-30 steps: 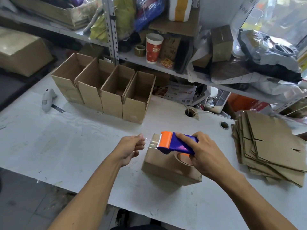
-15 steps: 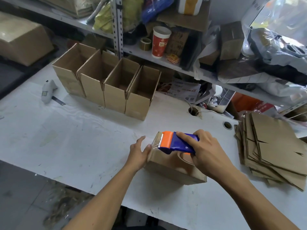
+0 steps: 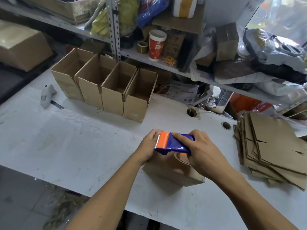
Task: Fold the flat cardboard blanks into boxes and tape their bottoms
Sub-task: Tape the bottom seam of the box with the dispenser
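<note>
A small folded cardboard box [image 3: 172,173] lies bottom-up on the white table [image 3: 74,146] in front of me. My right hand [image 3: 204,151] grips a blue and orange tape dispenser [image 3: 172,144] on top of the box, its toothed blade at the box's left end. My left hand [image 3: 147,146] is cupped against the box's left end, just under the blade. A stack of flat cardboard blanks [image 3: 272,150] lies at the right. Several finished open boxes [image 3: 108,90] stand in a row at the back.
A grey tool with a blade [image 3: 48,96] lies at the table's left. Two round cable holes [image 3: 191,112] pierce the table's back. Behind it, metal shelves [image 3: 114,27] carry a red paper cup [image 3: 156,45], a tape roll [image 3: 142,46], bags and cartons.
A second ago my left hand pulled a strip of tape out from the dispenser. Now that hand presses against the box's left end and the dispenser sits down on the box top.
</note>
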